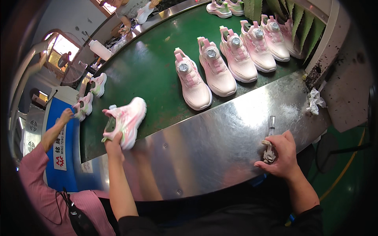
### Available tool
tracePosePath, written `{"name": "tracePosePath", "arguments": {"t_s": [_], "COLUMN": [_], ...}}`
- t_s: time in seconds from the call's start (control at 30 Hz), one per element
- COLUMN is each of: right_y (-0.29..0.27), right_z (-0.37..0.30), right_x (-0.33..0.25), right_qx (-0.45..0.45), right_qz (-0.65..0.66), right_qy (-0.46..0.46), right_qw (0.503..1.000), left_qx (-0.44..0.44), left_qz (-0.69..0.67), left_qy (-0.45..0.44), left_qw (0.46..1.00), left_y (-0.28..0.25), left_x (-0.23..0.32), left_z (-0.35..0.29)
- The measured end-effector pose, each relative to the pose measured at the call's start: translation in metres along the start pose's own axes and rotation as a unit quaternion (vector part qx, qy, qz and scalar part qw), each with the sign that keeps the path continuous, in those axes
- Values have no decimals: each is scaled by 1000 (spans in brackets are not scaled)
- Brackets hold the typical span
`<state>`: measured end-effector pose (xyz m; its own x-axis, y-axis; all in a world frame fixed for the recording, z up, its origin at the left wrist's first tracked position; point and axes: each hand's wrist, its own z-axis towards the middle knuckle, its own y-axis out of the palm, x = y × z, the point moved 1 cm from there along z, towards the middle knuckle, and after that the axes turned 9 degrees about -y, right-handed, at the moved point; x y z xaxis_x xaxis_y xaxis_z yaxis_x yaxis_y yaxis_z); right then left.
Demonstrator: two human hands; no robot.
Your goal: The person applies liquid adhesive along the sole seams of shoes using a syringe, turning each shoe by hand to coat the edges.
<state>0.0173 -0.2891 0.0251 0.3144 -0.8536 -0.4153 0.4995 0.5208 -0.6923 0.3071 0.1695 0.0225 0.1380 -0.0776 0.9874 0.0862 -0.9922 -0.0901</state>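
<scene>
A pink and white sneaker [132, 114] with green trim is gripped at its heel by my left hand [115, 146]. It hangs over the near left edge of the green belt, its toe pointing away from me. My right hand [284, 153] is closed around a crumpled greyish rag [269, 152], above the metal ledge. Beyond its fingers a clear syringe-like tube [272, 122] sticks up; whether the hand grips it too, I cannot tell. Several pale pink sneakers [193, 84] with silvery-wrapped dials stand in a slanting row on the belt.
Green flaps [309, 33] hang at a machine opening, right. A white scrap [315, 101] lies by its frame. Two sneakers [83, 106] sit at the belt's left end, by a pink-sleeved person's hand [66, 115]. Across the belt another person [132, 11] handles a shoe near a white bottle [100, 50].
</scene>
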Motion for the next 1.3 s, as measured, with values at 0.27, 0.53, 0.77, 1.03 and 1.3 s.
{"name": "tracePosePath", "arguments": {"t_s": [0.27,0.53,0.77,1.03,1.3], "right_y": [-4,-34,-53,-61,-55], "right_z": [-1,-28,-36,-33,23], "right_x": [4,11,16,-14,-53], "right_qx": [11,7,51,30,27], "right_qz": [31,81,239,253,588], "right_qy": [6,83,273,175,121], "right_qw": [999,993,931,951,799], "left_qx": [-150,-176,-207,-315,-372], "left_qz": [315,-70,398,-59,-288], "left_qy": [223,-28,54,-78,-90], "left_qw": [910,982,892,944,878], "left_y": [49,62,79,165,169], "left_x": [-6,5,-7,47,33], "left_z": [-190,-147,-30,-106,-153]}}
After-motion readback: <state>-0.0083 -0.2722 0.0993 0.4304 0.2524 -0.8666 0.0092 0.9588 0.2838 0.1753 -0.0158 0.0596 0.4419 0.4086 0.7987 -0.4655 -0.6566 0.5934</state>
